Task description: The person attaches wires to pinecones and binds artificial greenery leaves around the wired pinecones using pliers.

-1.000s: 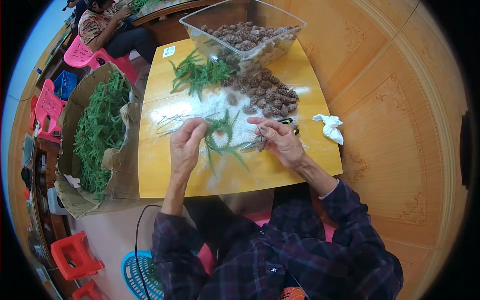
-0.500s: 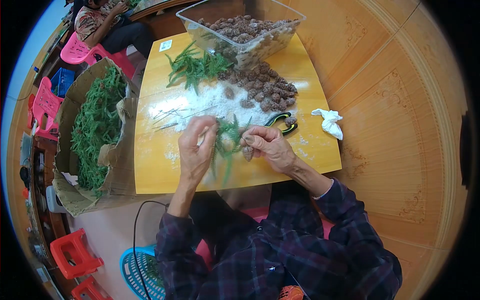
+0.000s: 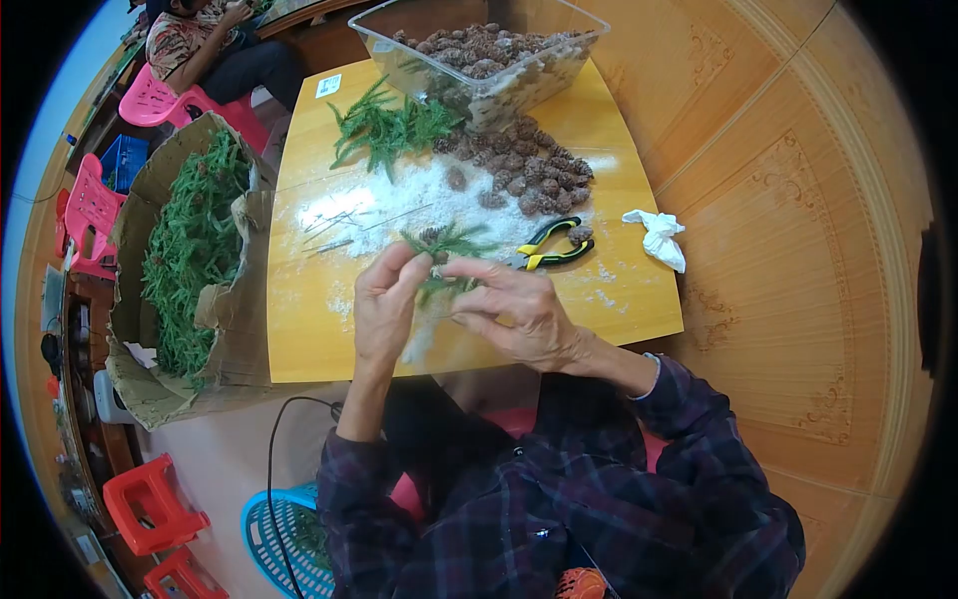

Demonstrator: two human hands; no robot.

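My left hand (image 3: 386, 299) pinches a green artificial pine sprig (image 3: 461, 240) between thumb and fingertips, above the near part of the table. A brown pine cone (image 3: 432, 236) shows among the needles just beyond those fingertips. My right hand (image 3: 524, 307) is closed at the sprig's right side, its index finger reaching across to the left fingertips. Exactly what the right fingers grip is partly hidden. Yellow-and-black pliers (image 3: 555, 245) lie beyond the right hand, with a loose cone (image 3: 580, 236) at their handles. Thin wire stems (image 3: 334, 228) rest on white powder (image 3: 399, 205).
Piled cones (image 3: 539, 175) lie before a clear plastic bin (image 3: 479, 85) of cones. More green sprigs (image 3: 389, 130) lie at the far left. A crumpled white tissue (image 3: 659, 240) sits right. A cardboard box (image 3: 244, 265) of greenery stands left; another person (image 3: 215, 45) sits beyond.
My right hand has turned and moved left to meet my left hand. The sprig has shifted, and the cone now shows at its far left side. The pliers are less covered.
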